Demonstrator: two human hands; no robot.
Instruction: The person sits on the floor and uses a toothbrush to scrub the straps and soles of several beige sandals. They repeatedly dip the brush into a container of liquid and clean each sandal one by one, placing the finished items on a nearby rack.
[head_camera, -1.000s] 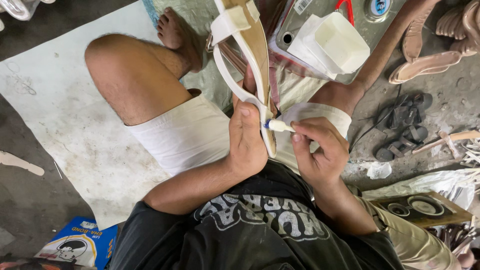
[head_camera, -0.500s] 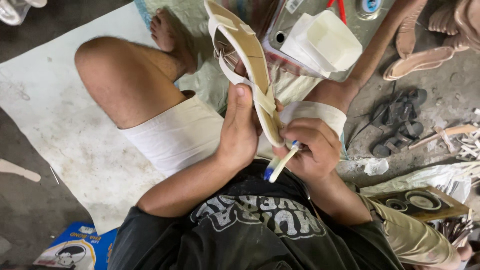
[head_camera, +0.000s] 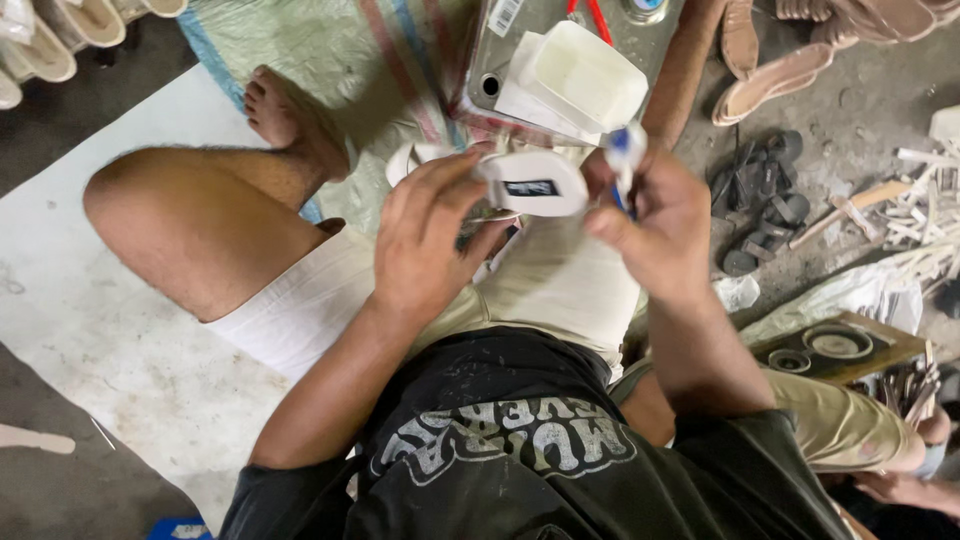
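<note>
While left hand (head_camera: 425, 250) grips white sandal (head_camera: 535, 183) — right hand (head_camera: 660, 225) holds brush (head_camera: 622, 150)

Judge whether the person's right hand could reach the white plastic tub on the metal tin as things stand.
Probably yes: the right hand is just below the white tub, nothing between, though it holds a small brush.

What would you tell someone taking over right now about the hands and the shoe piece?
Left hand: fingers grip the white sandal sole, held over the lap with its dark label patch up.
Right hand: holds a small blue-and-white brush upright beside the sole's end, tip off the sole.
White tub sits ahead on the metal can.
Done: sole in hand.
Left: cannot tell how much is coated.
</note>
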